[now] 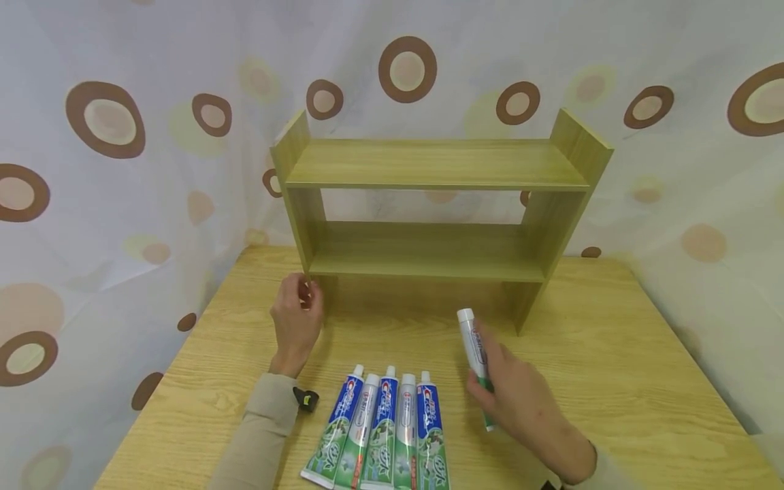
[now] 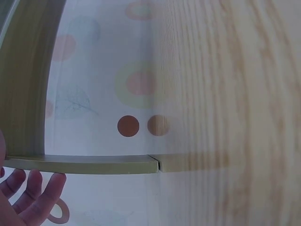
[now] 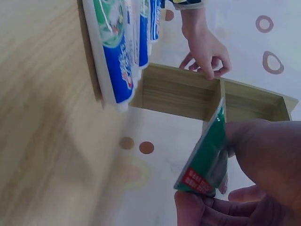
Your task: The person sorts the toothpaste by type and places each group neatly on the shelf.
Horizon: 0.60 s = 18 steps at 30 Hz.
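Bkgd: white cloth (image 1: 465, 30), slightly creased, printed w/ brown rings plus pale pink & green blobs. Next, table (image 1: 612, 388): light wood-look top, smooth, grain running in streaks. On it, two-tier shelf (image 1: 422, 163): flat yellowish boards, straight edges, upright side panels, open back. L hand (image 1: 297, 320), beige sleeve (image 1: 260, 422), grips the shelf's L side panel near its lower end, fingers bent at the edge. R hand (image 1: 520, 398) holds one tube (image 1: 473, 344) btwn thumb & fingers, in front of the shelf's R part & to the R of the row; silver-white body, green flat end w/ red patch, round white cap (image 1: 465, 315) pointing to shelf. Row of five tubes (image 1: 384, 429) lies side by side btwn the forearms, in front of shelf: blue/green alternating w/ silver/green, soft bodies, caps shelfward, some bottom ends cut off by view edge. R fingers cover part of held tube. Smallest: blk gadget (image 1: 306, 399) at L wrist.
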Available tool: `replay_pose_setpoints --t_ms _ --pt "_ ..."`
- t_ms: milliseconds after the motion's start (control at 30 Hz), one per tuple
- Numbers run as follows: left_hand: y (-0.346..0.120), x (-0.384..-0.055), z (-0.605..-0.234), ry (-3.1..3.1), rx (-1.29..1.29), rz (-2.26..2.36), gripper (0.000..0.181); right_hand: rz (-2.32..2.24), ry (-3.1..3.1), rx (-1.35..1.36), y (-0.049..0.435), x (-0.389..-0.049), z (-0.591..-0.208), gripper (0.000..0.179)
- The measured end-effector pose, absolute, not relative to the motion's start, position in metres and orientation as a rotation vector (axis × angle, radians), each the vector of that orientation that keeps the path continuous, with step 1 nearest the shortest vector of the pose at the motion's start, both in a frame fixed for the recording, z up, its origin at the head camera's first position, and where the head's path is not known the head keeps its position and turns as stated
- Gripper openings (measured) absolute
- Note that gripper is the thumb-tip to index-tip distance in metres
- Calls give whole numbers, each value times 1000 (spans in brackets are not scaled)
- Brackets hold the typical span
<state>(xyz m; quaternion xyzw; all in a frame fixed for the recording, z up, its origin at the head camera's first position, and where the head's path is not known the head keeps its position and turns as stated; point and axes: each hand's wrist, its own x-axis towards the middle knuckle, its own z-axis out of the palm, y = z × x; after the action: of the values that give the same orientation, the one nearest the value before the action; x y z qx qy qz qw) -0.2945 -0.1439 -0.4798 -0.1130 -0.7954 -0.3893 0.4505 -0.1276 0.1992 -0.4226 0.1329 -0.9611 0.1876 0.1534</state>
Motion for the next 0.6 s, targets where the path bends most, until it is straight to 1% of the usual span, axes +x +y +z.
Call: replay_pose_setpoints --t_ms 133,333,600 --pt "-144 -294 -480 -1980 -282 -956 6 502 -2687 415 204 -136 -412 78" --pt "-145 -295 -480 -1978 -279 -947 7 435 -2577 472 207 -150 -398 75" --pt "-148 -295 -479 -1967 -294 -950 6 449 -2597 449 206 -164 -388 71"
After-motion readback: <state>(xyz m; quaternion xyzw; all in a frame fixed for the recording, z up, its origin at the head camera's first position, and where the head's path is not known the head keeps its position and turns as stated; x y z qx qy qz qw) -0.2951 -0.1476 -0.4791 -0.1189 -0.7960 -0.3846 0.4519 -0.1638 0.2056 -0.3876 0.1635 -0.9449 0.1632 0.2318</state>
